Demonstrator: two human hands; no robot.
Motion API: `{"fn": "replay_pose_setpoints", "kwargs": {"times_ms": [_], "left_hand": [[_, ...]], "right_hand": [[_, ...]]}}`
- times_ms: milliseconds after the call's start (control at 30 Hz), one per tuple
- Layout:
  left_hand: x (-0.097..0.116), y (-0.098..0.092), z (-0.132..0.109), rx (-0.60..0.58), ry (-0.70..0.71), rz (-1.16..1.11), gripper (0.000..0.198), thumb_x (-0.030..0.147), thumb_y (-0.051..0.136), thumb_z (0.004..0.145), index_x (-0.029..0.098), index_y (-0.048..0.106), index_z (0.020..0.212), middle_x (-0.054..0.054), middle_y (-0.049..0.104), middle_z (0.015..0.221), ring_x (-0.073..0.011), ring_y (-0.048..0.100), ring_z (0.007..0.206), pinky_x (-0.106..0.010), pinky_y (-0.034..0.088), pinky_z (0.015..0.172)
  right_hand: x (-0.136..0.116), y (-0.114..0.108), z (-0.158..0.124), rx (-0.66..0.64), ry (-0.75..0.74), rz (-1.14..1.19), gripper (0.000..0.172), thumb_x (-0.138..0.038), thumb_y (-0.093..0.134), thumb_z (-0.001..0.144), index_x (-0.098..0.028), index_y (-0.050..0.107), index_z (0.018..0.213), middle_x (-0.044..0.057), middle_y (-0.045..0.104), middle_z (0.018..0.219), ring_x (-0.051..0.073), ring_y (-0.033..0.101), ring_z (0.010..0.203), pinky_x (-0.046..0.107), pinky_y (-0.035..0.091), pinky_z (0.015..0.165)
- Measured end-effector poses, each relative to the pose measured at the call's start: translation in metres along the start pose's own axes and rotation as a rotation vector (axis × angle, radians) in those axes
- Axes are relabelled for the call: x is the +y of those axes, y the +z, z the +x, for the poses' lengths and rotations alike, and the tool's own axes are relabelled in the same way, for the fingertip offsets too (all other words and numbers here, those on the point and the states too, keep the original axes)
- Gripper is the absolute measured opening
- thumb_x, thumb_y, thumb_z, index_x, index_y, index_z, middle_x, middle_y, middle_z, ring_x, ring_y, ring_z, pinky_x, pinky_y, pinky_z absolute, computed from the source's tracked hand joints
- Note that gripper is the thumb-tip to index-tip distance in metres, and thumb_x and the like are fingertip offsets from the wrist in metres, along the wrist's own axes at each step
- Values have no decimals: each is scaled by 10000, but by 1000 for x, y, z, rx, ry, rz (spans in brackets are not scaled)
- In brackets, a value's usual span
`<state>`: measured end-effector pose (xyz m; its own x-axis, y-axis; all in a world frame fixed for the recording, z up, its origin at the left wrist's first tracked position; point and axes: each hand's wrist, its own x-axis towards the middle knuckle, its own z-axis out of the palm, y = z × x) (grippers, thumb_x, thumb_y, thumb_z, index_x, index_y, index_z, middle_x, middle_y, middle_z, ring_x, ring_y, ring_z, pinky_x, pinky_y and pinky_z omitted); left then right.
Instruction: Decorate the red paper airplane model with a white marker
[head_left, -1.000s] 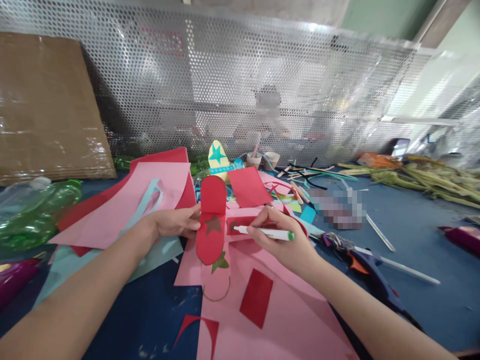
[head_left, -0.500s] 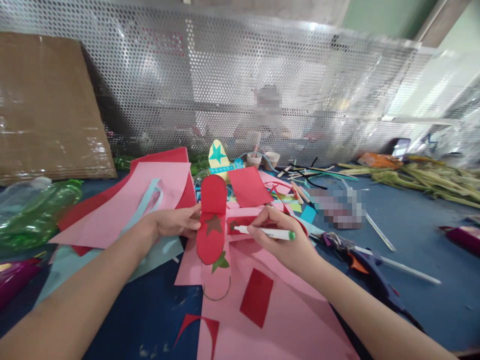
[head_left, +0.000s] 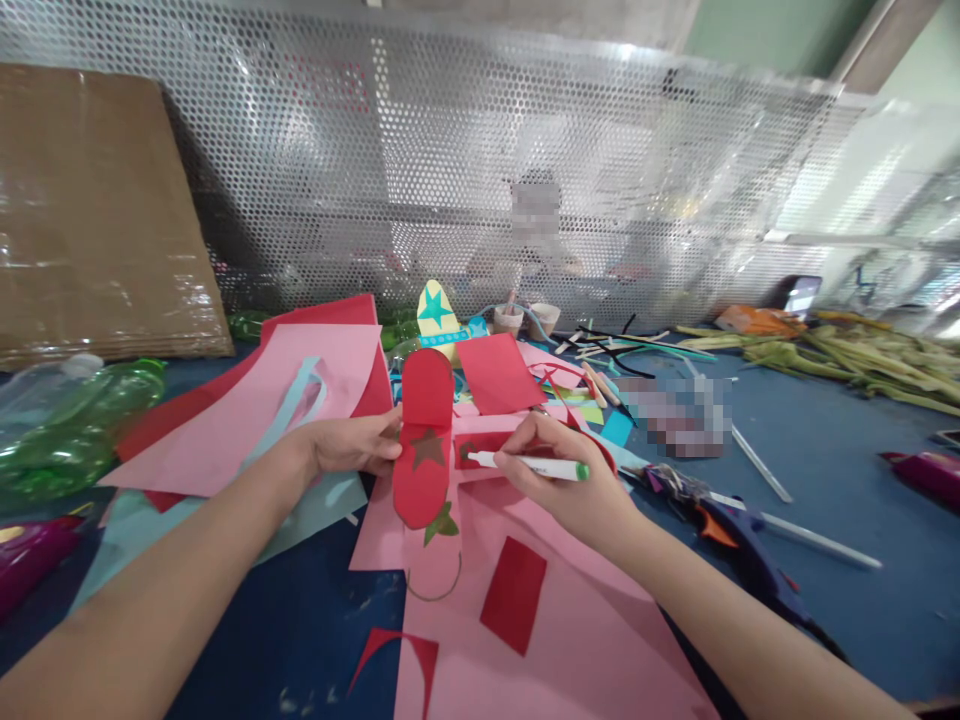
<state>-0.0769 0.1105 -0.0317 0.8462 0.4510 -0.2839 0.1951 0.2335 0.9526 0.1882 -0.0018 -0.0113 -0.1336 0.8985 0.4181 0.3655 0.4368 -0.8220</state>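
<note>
A green-capped white marker point(head_left: 546, 467) is pinched in my right hand point(head_left: 562, 470), its tip on a small dark mark on a red paper strip point(head_left: 484, 443). At its left edge, my left hand point(head_left: 367, 442) grips a rounded red paper cutout point(head_left: 422, 490) that is creased across the middle. A brown star point(head_left: 428, 449) shows on the cutout's lower half. Just below lies a green star point(head_left: 442, 525) on pink paper, above a drawn curved line. A loose red piece point(head_left: 514, 596) rests on the large pink sheet point(head_left: 585, 640).
Pink sheets point(head_left: 247, 400), green bottles point(head_left: 82, 430) and a purple tool point(head_left: 34, 560) lie left. A glue gun point(head_left: 742, 550) and glue sticks point(head_left: 817, 530) are right. Behind stand a yellow starred cutout point(head_left: 435, 305), paper cups point(head_left: 543, 320) and a cardboard sheet point(head_left: 97, 210).
Both hands keep nearly the same place and hold. The marker tip stays on the dark mark on the red strip, with hardly any visible movement.
</note>
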Motion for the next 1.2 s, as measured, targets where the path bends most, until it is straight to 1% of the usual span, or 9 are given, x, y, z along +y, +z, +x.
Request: {"fn": "replay_pose_setpoints", "kwargs": {"times_ms": [100, 200, 300, 467, 600, 733, 833, 933, 1200], "left_hand": [[-1, -1, 0, 3, 12, 0, 925, 425, 767, 677, 354, 234, 1431, -66, 547, 1304, -238, 567, 1107, -272, 483, 769], [0, -1, 0, 12, -9, 12, 954, 449, 774, 662, 350, 227, 1436, -65, 545, 1308, -250, 556, 1126, -279, 486, 779], [1, 0, 0, 14, -19, 13, 965, 448, 782, 651, 346, 231, 1436, -70, 553, 1293, -244, 575, 1094, -267, 490, 754], [0, 0, -1, 31, -5, -16, 911, 435, 777, 670, 323, 273, 1421, -85, 549, 1299, -253, 573, 1104, -281, 492, 776], [-1, -1, -1, 28, -22, -15, 910, 440, 782, 659, 332, 282, 1412, -80, 530, 1329, -260, 560, 1125, -293, 492, 788], [0, -1, -1, 30, -25, -12, 946, 445, 788, 647, 331, 258, 1422, -74, 555, 1298, -263, 570, 1111, -300, 488, 792], [3, 2, -1, 32, -25, 0, 970, 451, 784, 651, 302, 232, 1435, -71, 590, 1237, -275, 561, 1113, -293, 483, 782], [5, 4, -2, 36, -23, 7, 962, 447, 773, 670, 282, 221, 1440, -73, 600, 1206, -267, 567, 1094, -280, 479, 770], [4, 4, 0, 42, -18, 8, 946, 456, 793, 628, 348, 283, 1417, -64, 568, 1267, -252, 582, 1069, -275, 488, 740]], "right_hand": [[0, 0, 0, 14, 13, 1, 182, -223, 597, 766, -204, 464, 643, -34, 483, 593, 101, 407, 543, 233, 323, 499], [0, 0, 0, 10, 9, -2, 173, -220, 595, 767, -203, 473, 647, -35, 487, 598, 99, 407, 543, 233, 326, 505], [0, 0, 0, 10, -5, -9, 172, -210, 590, 771, -203, 468, 650, -36, 487, 602, 100, 411, 552, 232, 334, 518], [2, -1, 0, 0, -4, -22, 167, -203, 585, 773, -204, 468, 654, -34, 492, 601, 103, 418, 553, 229, 342, 515], [5, 0, -1, 35, -11, -23, 178, -248, 594, 792, -203, 475, 667, -32, 496, 605, 98, 413, 541, 224, 335, 496], [5, 0, 0, 27, 5, -10, 184, -270, 598, 801, -204, 479, 677, -31, 501, 607, 96, 422, 537, 224, 341, 496], [5, -1, 0, 28, 5, -5, 189, -286, 597, 809, -205, 483, 682, -31, 505, 612, 97, 435, 540, 225, 347, 503], [5, -1, 0, 17, 5, -4, 189, -290, 604, 806, -203, 490, 683, -28, 509, 619, 98, 434, 546, 226, 347, 503], [4, 0, 0, 26, 1, -7, 188, -293, 604, 804, -206, 493, 681, -28, 523, 624, 104, 449, 550, 233, 356, 517]]}}
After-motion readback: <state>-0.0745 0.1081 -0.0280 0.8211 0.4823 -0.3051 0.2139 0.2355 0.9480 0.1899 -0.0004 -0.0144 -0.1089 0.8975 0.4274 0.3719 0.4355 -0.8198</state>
